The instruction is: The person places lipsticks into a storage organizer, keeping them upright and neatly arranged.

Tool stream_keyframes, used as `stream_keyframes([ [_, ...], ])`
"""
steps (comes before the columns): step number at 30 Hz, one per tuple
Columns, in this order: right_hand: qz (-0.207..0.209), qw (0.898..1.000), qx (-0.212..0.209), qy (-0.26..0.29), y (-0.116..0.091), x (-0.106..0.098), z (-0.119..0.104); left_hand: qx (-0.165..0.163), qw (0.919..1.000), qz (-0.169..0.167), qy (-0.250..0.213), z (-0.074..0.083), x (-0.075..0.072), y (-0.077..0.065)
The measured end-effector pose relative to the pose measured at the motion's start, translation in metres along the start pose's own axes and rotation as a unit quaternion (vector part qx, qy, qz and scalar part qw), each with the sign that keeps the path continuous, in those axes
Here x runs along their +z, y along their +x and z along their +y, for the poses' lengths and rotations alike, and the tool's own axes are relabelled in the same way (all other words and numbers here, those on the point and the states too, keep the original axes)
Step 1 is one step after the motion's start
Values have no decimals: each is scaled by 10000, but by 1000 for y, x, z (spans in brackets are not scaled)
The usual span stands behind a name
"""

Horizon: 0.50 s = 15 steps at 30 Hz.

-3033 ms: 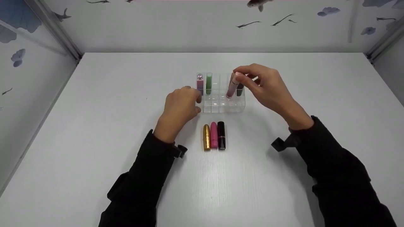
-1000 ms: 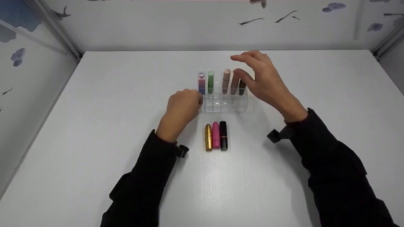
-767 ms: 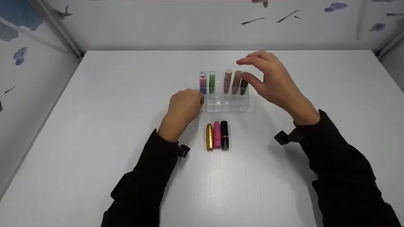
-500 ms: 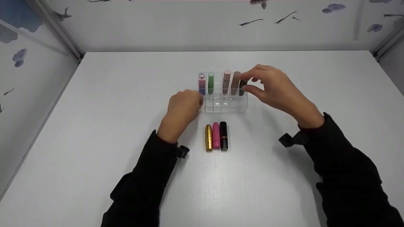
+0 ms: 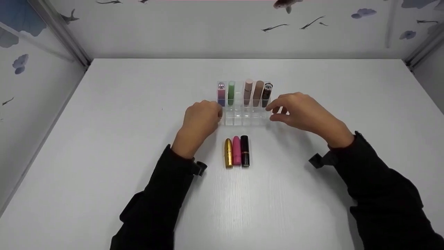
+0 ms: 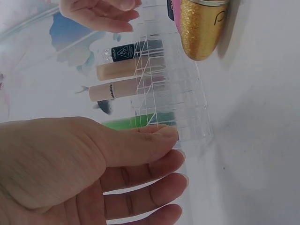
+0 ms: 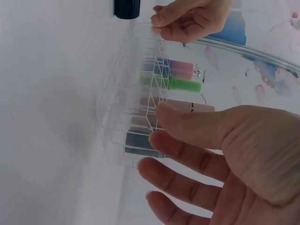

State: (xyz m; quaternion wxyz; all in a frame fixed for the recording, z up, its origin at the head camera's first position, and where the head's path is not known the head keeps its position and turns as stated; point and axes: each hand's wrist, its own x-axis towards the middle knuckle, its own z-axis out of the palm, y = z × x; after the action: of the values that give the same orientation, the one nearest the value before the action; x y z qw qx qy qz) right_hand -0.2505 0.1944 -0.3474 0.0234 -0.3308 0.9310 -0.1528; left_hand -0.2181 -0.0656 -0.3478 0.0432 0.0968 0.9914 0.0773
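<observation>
A clear lipstick organizer (image 5: 256,121) stands on the table. Its back row holds a pink-blue tube (image 5: 221,94), a green tube (image 5: 231,93), a pale pink tube (image 5: 247,93), a brown tube (image 5: 258,93) and a black tube with a shiny top (image 5: 266,95). My left hand (image 5: 201,118) pinches the organizer's left end, thumb and index together at the wall in the left wrist view. At the right end my right hand (image 5: 301,111) hovers by the front corner, thumb and fingers loosely bent and apart, holding nothing; whether a fingertip touches the wall I cannot tell.
In front of the organizer lie a gold lipstick (image 5: 228,153), a pink lipstick (image 5: 236,150) and a black lipstick (image 5: 245,151), side by side. The white table (image 5: 104,139) meets patterned panels at the back and left.
The pale pink tube, held by the right hand earlier, now stands in the back row. My right hand has let go and come down to the organizer's right end. The left hand stays put.
</observation>
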Motion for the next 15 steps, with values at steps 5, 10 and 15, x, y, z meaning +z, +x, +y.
stream_keyframes([
  [5, -127, 9999, 49, -24, 4, 5, 0, -66, 10000, -40, 3, -1, -1, 0],
  [10, -129, 9997, 183, 74, 4, 9, 0, -49, 9999, -116, -70, 0, -2, 1],
  [15, 141, 9998, -51, -111, 2, 16, -4, -66, 9998, -164, -112, -1, -1, 1],
])
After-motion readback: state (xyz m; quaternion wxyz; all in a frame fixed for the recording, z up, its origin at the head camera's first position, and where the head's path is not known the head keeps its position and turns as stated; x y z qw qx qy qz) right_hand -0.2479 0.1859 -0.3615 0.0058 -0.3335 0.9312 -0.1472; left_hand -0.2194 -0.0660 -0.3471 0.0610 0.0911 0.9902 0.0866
